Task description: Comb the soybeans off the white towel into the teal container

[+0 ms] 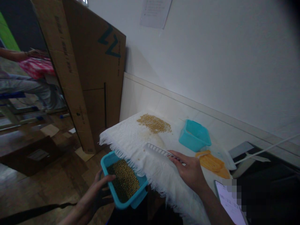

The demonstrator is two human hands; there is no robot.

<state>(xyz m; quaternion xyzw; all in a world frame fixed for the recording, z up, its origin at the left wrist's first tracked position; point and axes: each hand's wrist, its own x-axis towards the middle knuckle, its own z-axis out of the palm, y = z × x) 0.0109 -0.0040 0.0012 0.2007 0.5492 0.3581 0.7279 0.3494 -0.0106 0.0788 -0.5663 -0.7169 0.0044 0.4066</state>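
My left hand grips the near rim of a blue plastic tub full of small tan beans, held just below the fringed edge of a white cloth that covers the table. My right hand is closed on a white slotted plastic scraper that lies on the cloth near the edge above the tub. A loose pile of the same beans sits farther back on the cloth.
An empty blue tub stands at the back of the table beside an orange object. A phone lies at the right. Tall cardboard sheets lean against the wall on the left. Another person sits beyond them.
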